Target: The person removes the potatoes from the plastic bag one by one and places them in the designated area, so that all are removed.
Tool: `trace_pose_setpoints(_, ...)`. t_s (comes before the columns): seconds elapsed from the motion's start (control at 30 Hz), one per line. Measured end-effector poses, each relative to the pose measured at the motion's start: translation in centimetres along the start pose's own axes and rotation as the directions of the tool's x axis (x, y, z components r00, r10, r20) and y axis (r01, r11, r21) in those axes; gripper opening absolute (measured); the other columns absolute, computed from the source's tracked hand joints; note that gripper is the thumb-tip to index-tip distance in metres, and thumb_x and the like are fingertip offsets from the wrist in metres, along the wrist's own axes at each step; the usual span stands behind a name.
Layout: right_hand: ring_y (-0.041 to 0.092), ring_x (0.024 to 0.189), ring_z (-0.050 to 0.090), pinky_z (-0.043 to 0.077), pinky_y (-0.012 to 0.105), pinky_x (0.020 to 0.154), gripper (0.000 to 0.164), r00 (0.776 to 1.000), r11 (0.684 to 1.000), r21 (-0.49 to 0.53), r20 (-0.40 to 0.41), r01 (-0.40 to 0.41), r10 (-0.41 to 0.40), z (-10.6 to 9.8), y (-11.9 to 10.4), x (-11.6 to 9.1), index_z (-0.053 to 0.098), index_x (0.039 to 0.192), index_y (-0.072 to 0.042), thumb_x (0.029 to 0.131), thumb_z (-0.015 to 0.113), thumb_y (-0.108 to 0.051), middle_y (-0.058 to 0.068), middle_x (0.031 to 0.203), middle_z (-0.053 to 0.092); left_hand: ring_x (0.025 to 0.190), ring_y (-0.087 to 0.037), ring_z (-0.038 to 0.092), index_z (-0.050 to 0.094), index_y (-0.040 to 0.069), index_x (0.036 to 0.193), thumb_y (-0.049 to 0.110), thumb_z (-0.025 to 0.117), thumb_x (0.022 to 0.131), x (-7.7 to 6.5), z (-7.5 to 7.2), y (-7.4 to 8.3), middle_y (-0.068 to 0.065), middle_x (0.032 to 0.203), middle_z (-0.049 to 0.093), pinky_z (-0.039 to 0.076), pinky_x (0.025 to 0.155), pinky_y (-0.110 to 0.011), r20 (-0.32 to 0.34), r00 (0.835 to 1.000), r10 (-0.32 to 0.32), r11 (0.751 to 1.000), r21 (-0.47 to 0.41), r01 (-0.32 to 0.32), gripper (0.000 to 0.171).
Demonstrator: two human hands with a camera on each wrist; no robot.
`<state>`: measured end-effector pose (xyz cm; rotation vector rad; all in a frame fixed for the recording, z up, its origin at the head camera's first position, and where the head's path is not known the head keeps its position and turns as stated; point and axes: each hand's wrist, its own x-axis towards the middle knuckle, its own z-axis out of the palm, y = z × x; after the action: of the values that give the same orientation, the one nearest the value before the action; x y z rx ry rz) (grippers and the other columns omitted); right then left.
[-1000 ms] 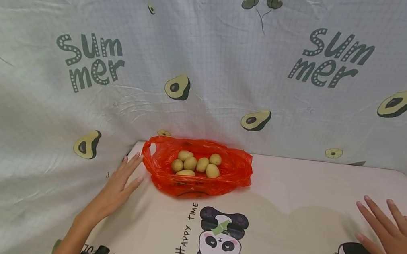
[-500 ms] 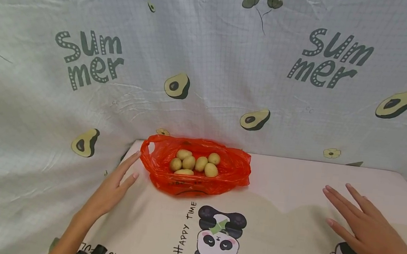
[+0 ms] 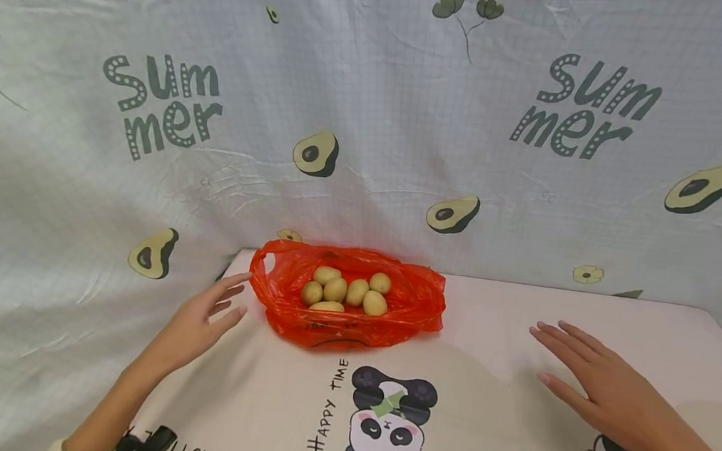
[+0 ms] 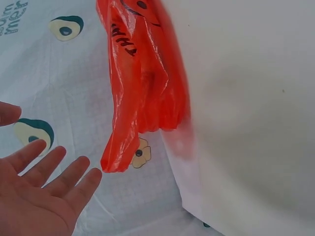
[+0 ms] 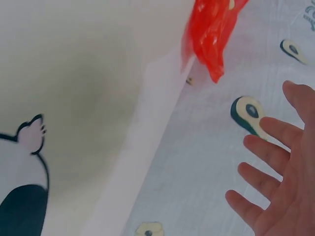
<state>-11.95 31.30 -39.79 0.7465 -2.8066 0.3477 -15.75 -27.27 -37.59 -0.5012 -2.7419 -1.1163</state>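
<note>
Ahead of us the red plastic bag [image 3: 358,331] sits around twelve o'clock on the table [image 3: 494,323], its mouth gaping over what look like potatoes [image 3: 335,289]. We judge the film light, slick and easily torn, the load firm and apt to roll; the handle loop [image 3: 257,265] at the bag's nine o'clock end seems our natural hold. Our left hand [image 3: 193,329] is relaxed and grips nothing, fingertips right by that end, though we cannot tell whether they touch. Our right hand [image 3: 607,387], well apart towards four o'clock, likewise holds nothing. The table's far edge runs close behind the bag, a corner near ten; we have more room from three to six.
</note>
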Motion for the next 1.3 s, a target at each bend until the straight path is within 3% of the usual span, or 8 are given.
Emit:
trace_pose_setpoints(0.1,0.031,0.137,0.045,0.015,0.022,0.122,0.062,1.0,1.0,-0.007,0.01,0.008,-0.007,-0.2,-0.6,0.9,0.049,0.151,-0.023,0.096,0.07,-0.038,0.005,0.148,0.052,0.131,-0.045,0.052,0.046,0.002,0.147,0.014,0.063,0.1,0.5,-0.1,0.2,-0.021,0.149,0.049,0.045,0.102,-0.056,0.012,1.0,0.004,1.0,0.003,-0.004,0.052)
trace_pose_setpoints(0.2,0.032,0.133,0.05,0.04,0.045,0.111,0.059,0.999,1.0,0.01,0.044,-0.008,0.008,-0.5,-1.4,1.9,0.053,0.148,-0.019,0.096,0.07,-0.041,0.006,0.146,0.054,0.13,-0.044,0.053,0.048,0.002,0.146,0.014,0.064,0.1,1.1,-0.2,0.3,-0.02,0.148,0.05,0.047,0.101,-0.058,0.023,1.0,0.008,1.0,0.0,-0.008,0.051)
trace_pose_setpoints(0.3,0.034,0.131,0.052,0.046,0.059,0.102,0.056,0.995,0.999,0.032,0.09,-0.032,0.029,-0.7,-2.2,3.0,0.056,0.146,-0.016,0.097,0.069,-0.04,0.008,0.144,0.056,0.128,-0.044,0.055,0.049,0.002,0.145,0.012,0.064,0.099,1.7,-0.3,0.4,-0.02,0.146,0.052,0.049,0.1,-0.058,0.039,0.999,0.014,1.0,-0.004,-0.014,0.049)
trace_pose_setpoints(0.57,0.039,0.124,0.06,0.051,0.058,0.097,0.046,0.989,0.995,0.059,0.135,-0.077,0.068,-0.5,-4.0,5.8,0.061,0.14,-0.013,0.097,0.069,-0.029,0.015,0.135,0.064,0.124,-0.043,0.057,0.053,0.005,0.143,0.007,0.064,0.098,3.7,-0.6,0.8,-0.021,0.14,0.056,0.048,0.101,-0.058,0.062,0.997,0.039,0.999,-0.016,-0.038,0.046)
trace_pose_setpoints(1.0,0.037,0.122,0.062,0.052,0.055,0.097,0.043,0.991,0.993,0.112,0.131,-0.022,0.007,0.3,-6.2,8.5,0.063,0.139,-0.012,0.099,0.067,-0.027,0.014,0.132,0.067,0.118,-0.041,0.061,0.054,0.0,0.14,0.006,0.066,0.097,5.5,-0.4,0.7,-0.023,0.137,0.057,0.048,0.101,-0.058,0.131,0.991,0.018,1.0,0.003,-0.019,0.045)
trace_pose_setpoints(1.3,0.036,0.12,0.064,0.054,0.053,0.095,0.04,0.994,0.988,0.151,0.102,0.033,-0.049,1.0,-6.6,10.3,0.066,0.135,-0.009,0.097,0.068,-0.023,0.014,0.129,0.068,0.116,-0.042,0.063,0.056,-0.004,0.136,0.008,0.071,0.094,6.4,0.4,0.1,-0.024,0.133,0.06,0.054,0.093,-0.056,0.207,0.978,0.024,0.992,0.113,-0.048,0.046)
